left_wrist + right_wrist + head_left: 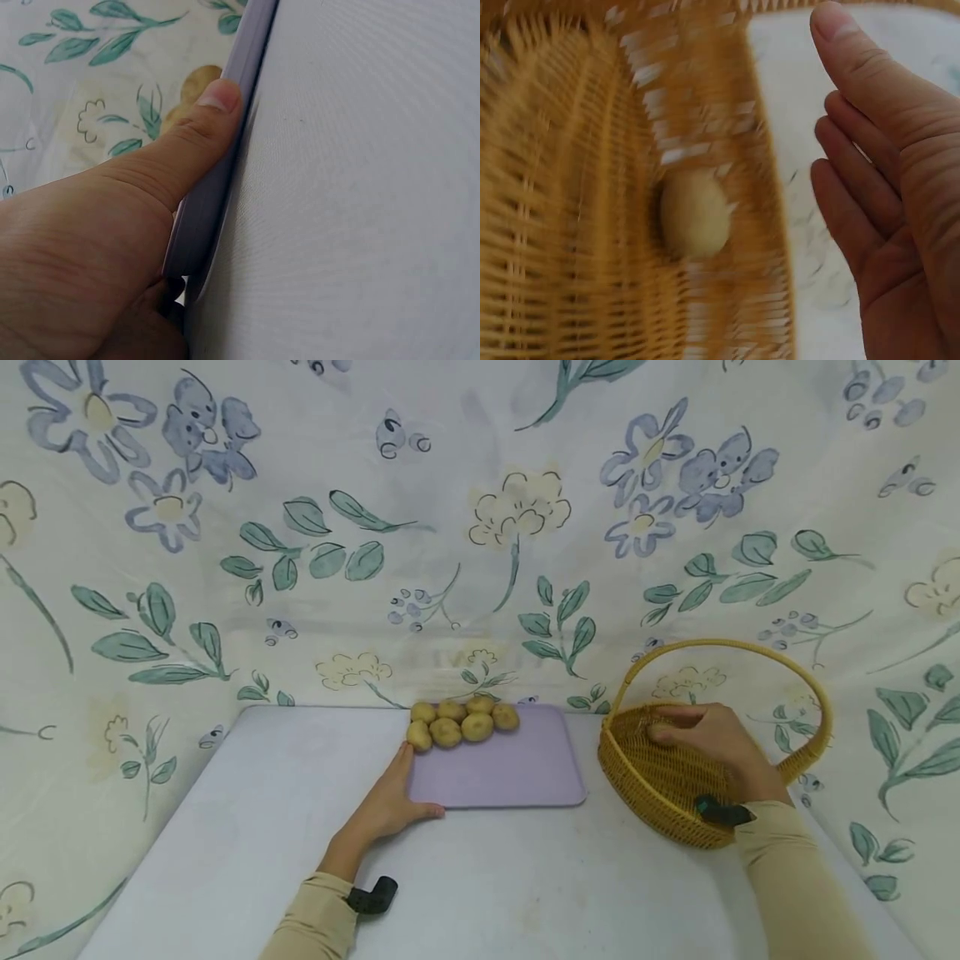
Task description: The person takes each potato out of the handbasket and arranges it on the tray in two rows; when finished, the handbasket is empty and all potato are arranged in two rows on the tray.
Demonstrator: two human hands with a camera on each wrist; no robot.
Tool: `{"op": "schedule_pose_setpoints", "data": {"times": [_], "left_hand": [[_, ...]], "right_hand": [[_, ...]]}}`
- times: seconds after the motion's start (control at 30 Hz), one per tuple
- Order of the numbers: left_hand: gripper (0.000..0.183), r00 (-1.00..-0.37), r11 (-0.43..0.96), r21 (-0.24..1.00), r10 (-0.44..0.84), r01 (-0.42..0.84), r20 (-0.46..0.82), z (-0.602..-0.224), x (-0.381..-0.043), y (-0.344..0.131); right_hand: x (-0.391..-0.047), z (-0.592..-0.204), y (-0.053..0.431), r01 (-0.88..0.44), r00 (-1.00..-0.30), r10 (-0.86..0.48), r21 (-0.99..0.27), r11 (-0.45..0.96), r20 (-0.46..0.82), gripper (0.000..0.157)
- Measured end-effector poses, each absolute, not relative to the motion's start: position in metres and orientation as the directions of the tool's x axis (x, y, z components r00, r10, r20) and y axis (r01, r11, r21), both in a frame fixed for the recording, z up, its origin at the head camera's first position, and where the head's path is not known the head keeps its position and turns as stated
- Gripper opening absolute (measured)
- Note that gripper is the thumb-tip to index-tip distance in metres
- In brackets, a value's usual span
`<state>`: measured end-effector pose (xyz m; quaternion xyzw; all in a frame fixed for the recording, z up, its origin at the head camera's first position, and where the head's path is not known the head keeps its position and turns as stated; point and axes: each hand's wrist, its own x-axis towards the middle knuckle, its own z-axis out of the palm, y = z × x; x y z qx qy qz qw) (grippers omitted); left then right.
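A light purple tray (495,777) lies on the table, with several potatoes (446,732) grouped at its back left. My left hand (386,802) touches the tray's front left corner. Its straight fingers run along the left side and its thumb (184,146) lies against the front rim. Over the wicker basket (637,777), my right hand (716,739) reaches inside the rim. In the right wrist view, one potato (696,214) rests inside the basket near its wall. The right fingers (855,195) are extended, apart from that potato.
The basket's tall arched handle (720,643) rises above the right hand. A white table (525,877) carries both tray and basket. Behind it hangs a floral cloth (450,527), close to the table's back edge.
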<state>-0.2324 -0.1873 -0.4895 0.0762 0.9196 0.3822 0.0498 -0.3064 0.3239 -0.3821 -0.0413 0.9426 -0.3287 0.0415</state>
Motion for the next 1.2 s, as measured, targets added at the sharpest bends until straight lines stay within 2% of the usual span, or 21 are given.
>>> {"op": "schedule_pose_setpoints", "data": {"times": [0.17,0.4,0.63,0.87,1.2], "left_hand": [[0.133,-0.983,0.701,0.707,0.178,0.096,-0.042,-0.487,-0.23,-0.188],[0.133,-0.985,0.699,0.709,0.169,0.09,-0.042,-0.488,-0.23,-0.187],[0.134,-0.985,0.703,0.705,0.17,0.092,-0.042,-0.49,-0.232,-0.187],[0.135,-0.986,0.7,0.71,0.162,0.079,-0.049,-0.49,-0.233,-0.189],[0.136,-0.986,0.703,0.707,0.162,0.082,-0.047,-0.491,-0.233,-0.187]], "right_hand": [[-0.319,-0.393,0.336,-0.003,-0.995,-0.063,-0.607,0.795,-0.077,0.084],[-0.333,-0.413,0.346,0.007,-0.991,-0.072,-0.593,0.805,-0.109,0.079],[-0.343,-0.427,0.354,0.026,-0.992,-0.046,-0.55,0.835,-0.116,0.08],[-0.344,-0.431,0.351,0.054,-0.988,-0.039,-0.571,0.819,-0.149,0.085],[-0.345,-0.437,0.349,-0.028,-0.99,-0.096,-0.531,0.847,-0.102,0.077]]}}
